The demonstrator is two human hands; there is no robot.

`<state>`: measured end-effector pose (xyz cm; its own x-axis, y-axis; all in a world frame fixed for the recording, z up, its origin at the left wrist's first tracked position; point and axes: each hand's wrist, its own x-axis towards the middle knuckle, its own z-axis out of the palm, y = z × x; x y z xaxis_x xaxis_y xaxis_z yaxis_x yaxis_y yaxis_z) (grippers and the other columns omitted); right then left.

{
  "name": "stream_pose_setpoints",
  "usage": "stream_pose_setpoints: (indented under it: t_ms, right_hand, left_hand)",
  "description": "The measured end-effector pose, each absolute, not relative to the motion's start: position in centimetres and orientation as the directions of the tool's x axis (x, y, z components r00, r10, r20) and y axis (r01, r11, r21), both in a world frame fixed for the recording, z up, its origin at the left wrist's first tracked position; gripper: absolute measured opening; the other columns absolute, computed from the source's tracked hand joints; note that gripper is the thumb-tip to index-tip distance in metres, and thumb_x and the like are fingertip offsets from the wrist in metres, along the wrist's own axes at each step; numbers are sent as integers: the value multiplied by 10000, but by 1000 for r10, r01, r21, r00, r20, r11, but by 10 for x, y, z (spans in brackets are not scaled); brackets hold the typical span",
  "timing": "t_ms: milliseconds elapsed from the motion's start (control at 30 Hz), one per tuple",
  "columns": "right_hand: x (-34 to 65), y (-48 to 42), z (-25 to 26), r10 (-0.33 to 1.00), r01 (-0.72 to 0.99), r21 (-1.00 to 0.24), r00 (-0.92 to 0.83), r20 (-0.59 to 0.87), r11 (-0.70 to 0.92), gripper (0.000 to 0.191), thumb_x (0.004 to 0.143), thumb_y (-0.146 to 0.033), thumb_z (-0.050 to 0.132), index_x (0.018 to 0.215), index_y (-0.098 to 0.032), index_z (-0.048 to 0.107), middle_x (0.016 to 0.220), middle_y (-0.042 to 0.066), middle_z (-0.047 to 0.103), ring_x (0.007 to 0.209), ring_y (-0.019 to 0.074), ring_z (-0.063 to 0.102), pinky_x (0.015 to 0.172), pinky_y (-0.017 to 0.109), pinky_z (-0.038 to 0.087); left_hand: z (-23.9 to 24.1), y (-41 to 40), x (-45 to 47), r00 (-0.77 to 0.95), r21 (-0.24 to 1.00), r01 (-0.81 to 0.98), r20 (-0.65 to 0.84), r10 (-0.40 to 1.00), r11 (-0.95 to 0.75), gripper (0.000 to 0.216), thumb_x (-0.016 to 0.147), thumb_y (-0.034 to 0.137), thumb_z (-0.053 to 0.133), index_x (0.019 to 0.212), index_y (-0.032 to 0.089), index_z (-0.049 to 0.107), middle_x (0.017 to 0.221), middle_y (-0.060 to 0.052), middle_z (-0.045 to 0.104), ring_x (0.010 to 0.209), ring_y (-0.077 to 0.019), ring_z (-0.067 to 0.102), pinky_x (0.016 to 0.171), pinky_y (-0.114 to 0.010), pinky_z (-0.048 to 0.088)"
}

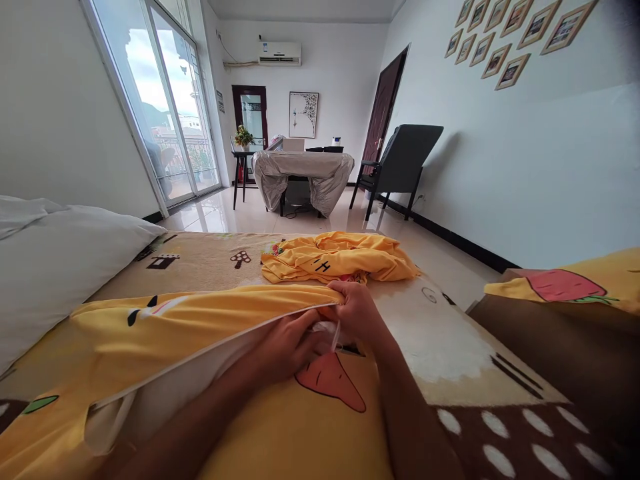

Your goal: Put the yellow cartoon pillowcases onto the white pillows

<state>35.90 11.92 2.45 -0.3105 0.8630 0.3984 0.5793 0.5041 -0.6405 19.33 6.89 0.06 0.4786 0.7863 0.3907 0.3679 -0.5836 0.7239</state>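
Hands meet at the open edge of a yellow pillowcase [210, 320] spread across the bed at six o'clock: the right hand [357, 313] pinches the upper hem, the left hand [293, 343] is tucked inside, gripping the white pillow [150, 393]. Stuffing looks midway; next likely calls for seating the corner. A crumpled yellow cloth [340, 257] lies at twelve

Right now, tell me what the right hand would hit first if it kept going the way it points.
The right hand points away from the camera; most likely it would meet the crumpled yellow cloth lying just beyond, though depth is uncertain.
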Motion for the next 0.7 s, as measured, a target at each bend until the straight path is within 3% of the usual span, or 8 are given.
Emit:
stream_pose_setpoints:
  t_ms: [167,300,433,700]
  right_hand:
    - [358,119,25,847,540,-652,-331,417,532,238,633,-95,471,720,-153,685,666,7,651,633,134,534,591,201,362]
    - [359,116,27,840,500,-677,-366,400,540,243,602,-88,462,702,-148,675,638,-2,625,628,132,517,563,195,353]
    - [360,115,27,842,502,-683,-407,354,530,187,585,-92,464,633,-145,636,592,-14,585,603,122,487,529,189,324]
    - [361,117,25,829,548,-625,-430,359,555,163,604,-78,446,604,-152,592,560,-21,539,582,113,459,538,200,295]
  left_hand:
    - [-12,73,203,296,892,270,282,913,-363,276,886,341,497,1054,169,634,1013,-52,697,939,-198,625,898,-336,488]
    - [-12,76,206,180,962,155,196,964,-224,306,828,355,576,1085,202,641,1142,-38,679,1101,-241,592,1014,-422,441]
    - [-6,73,206,55,987,125,100,994,-106,365,785,335,617,1113,176,626,1212,-65,649,1136,-263,578,1065,-446,406]
    - [-16,85,206,103,997,67,32,994,-39,332,803,335,598,1097,181,622,1277,-57,609,1179,-253,559,1095,-452,387]
